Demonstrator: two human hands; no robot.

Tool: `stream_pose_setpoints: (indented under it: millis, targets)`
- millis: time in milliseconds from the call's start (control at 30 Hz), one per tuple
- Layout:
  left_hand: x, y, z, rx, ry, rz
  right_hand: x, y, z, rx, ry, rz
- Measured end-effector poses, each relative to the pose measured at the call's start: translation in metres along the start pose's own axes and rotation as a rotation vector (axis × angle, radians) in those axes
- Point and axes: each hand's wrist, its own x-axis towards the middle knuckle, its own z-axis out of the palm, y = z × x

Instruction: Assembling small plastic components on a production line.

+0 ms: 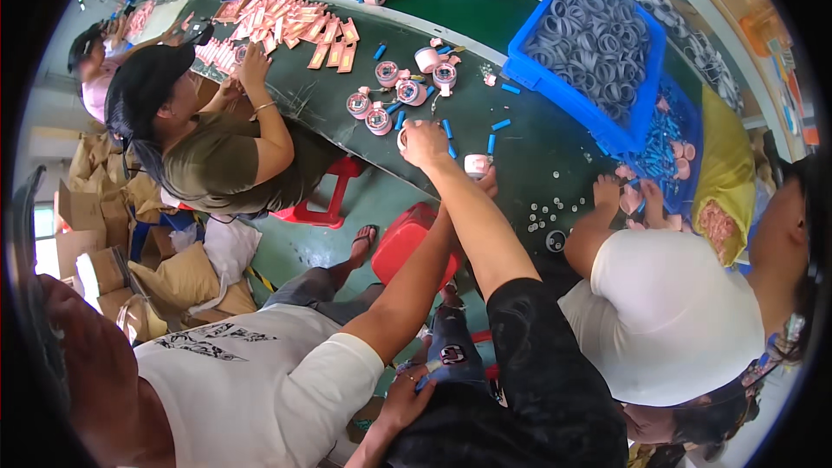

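My right hand (425, 144) reaches over the dark green table, its fingers curled around a round pink housing (401, 140) that shows only in part. Low down by my lap, my left hand (406, 399) is closed on a small blue and pale piece (425, 380), whose kind I cannot make out. Beyond my right hand lie several round pink housings with exposed circuit boards (411, 93). Loose blue cylinders (500, 124) are scattered around them. Just below my right hand, a co-worker's hand (488, 180) holds another pink housing (476, 165).
A blue crate (517, 61) full of grey rings stands at the right. Beside it is a blue tray (693, 152) with blue cylinders and pink parts, near a yellow sack (724, 147). Flat pink pieces (299, 22) are heaped farther left. Co-workers sit close on both sides; a red stool (403, 243) stands below.
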Motion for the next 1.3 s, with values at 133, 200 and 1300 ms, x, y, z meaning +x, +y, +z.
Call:
stream_pose_setpoints:
  millis: [133,200,1300]
  targets:
    - [-0.005,0.015,-0.006,-0.025,0.056,0.029,-0.017,-0.037,-0.044,0.77,0.154,0.251]
    - [-0.006,0.03,-0.01,-0.052,0.001,0.124,-0.04,-0.034,-0.071,1.048,0.125,0.296]
    - [-0.196,0.093,-0.085,-1.395,-0.113,0.608,-0.588,-0.209,-0.248,2.097,0.017,-0.07]
